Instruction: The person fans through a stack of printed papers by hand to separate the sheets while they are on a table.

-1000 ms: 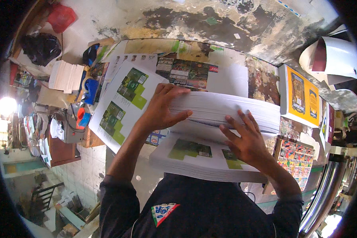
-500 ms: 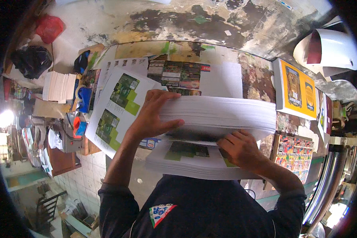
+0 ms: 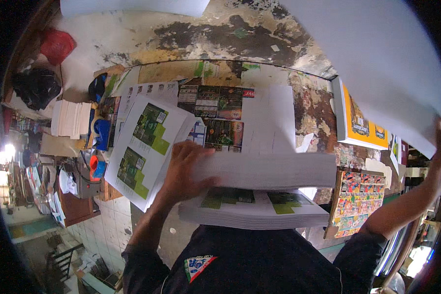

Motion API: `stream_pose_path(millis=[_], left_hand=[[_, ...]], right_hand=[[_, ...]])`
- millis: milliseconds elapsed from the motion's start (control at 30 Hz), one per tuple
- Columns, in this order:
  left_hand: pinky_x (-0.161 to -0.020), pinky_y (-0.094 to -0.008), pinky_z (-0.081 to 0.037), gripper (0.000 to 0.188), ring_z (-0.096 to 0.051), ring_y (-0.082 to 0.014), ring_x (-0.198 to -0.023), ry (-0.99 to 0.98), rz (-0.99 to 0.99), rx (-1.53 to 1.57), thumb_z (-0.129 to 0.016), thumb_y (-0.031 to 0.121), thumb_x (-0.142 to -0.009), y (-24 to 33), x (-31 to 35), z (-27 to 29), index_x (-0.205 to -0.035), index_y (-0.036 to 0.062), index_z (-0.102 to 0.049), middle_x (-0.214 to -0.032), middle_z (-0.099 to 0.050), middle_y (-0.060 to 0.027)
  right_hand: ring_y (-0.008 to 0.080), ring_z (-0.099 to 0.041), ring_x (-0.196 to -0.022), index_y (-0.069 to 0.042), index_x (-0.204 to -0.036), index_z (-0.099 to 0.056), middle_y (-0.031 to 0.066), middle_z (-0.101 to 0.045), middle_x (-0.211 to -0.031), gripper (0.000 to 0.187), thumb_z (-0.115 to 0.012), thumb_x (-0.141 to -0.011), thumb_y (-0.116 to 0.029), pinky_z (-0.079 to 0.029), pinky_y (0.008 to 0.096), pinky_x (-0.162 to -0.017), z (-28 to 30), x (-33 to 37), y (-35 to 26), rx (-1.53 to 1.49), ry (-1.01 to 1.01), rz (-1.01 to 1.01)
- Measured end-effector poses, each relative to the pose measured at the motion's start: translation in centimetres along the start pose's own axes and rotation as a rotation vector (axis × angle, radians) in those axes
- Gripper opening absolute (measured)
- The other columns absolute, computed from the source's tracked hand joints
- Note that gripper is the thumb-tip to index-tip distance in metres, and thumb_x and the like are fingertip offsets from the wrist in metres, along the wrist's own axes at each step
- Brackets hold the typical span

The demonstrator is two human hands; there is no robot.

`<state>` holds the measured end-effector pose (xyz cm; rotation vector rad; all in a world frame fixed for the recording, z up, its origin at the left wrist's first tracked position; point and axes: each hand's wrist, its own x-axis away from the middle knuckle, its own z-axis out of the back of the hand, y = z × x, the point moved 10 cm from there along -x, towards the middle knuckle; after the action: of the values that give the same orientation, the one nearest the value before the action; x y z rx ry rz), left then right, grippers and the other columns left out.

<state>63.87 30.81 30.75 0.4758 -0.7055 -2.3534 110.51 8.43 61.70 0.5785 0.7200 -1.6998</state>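
Observation:
My left hand (image 3: 188,164) grips the left end of a thick stack of white paper (image 3: 274,170), thumb on the near side and fingers on the far side. The stack stands on edge. Close to my body lies a second paper stack (image 3: 255,220), whose top sheet carries dark and green printed blocks. At the far right my raised right hand (image 3: 438,142) is closed at the lower corner of a large white sheet (image 3: 377,54), which sweeps across the upper right. Part of that hand is cut off by the dark rim.
Loose sheets with green prints (image 3: 144,147) lie left of the stacks. Dark printed sheets (image 3: 215,103) lie behind. A thick yellow-covered block (image 3: 362,117) sits right, above a colourful printed board (image 3: 357,201). A blue tape dispenser (image 3: 101,133) and a cut paper pile (image 3: 71,119) stand left.
My right hand has left the gap between the stacks and swung up to the far right with the large sheet. The held stack has come nearer my body with my left hand.

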Motion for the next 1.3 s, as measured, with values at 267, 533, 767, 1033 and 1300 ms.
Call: stream_pose_path(millis=[267, 533, 767, 1033, 1300], left_hand=[[-0.116, -0.0494, -0.033, 0.104, -0.039, -0.0295, -0.143, 0.269, 0.234, 0.697, -0.062, 0.074, -0.088, -4.2, 5.3, 0.4, -0.153, -0.0019, -0.034, -0.153, -0.040, -0.0180], [-0.121, -0.0446, -0.028, 0.098, -0.044, -0.0285, -0.145, 0.214, 0.422, 0.996, -0.040, 0.081, -0.094, -11.6, 6.3, -3.6, -0.156, 0.0044, -0.040, -0.156, -0.048, -0.0157], [-0.125, -0.0431, -0.020, 0.100, -0.035, -0.0272, -0.151, 0.330, 0.462, 1.241, -0.027, 0.079, -0.099, -12.9, 5.7, -5.1, -0.161, 0.0001, -0.032, -0.166, -0.035, -0.0150], [-0.125, -0.0394, -0.018, 0.104, -0.026, -0.0234, -0.155, 0.075, 0.271, 1.478, -0.024, 0.082, -0.098, -11.3, 3.0, -9.4, -0.163, -0.0001, -0.028, -0.170, -0.029, -0.0119], [-0.126, -0.0449, -0.020, 0.110, -0.034, -0.0324, -0.151, 0.079, 0.230, 1.140, -0.027, 0.085, -0.095, -9.7, 1.6, -4.7, -0.155, -0.0065, -0.037, -0.162, -0.039, -0.0224]], right_hand=[[0.0287, -0.069, -0.096, -0.010, -0.110, -0.074, 0.0096, -0.072, -0.105, 0.033, -0.075, -0.080, 0.003, -0.056, 0.0428, -0.081, -24.5, 10.1, -19.6, -0.458, -0.914, 0.222], [0.0257, -0.064, -0.119, -0.004, -0.134, -0.066, 0.0128, -0.069, -0.127, 0.051, -0.062, -0.102, -0.043, -0.047, 0.0418, -0.107, -28.0, 15.7, -12.3, -0.886, -1.083, -0.216], [0.0249, -0.034, -0.152, -0.001, -0.156, -0.041, 0.0182, -0.044, -0.159, 0.081, -0.033, -0.107, -0.065, -0.026, 0.0439, -0.124, -28.1, 26.6, 4.9, -1.447, -0.451, -0.984], [0.0300, -0.027, -0.156, 0.007, -0.154, -0.040, 0.0202, -0.042, -0.161, 0.097, -0.024, -0.102, -0.074, -0.007, 0.0424, -0.129, -33.1, 32.8, 0.5, -1.728, -0.395, -1.171], [0.0294, -0.036, -0.149, 0.002, -0.145, -0.055, 0.0184, -0.050, -0.154, 0.095, -0.037, -0.097, -0.078, -0.013, 0.0468, -0.126, -30.5, 28.9, -1.8, -1.218, -0.663, -0.995]])
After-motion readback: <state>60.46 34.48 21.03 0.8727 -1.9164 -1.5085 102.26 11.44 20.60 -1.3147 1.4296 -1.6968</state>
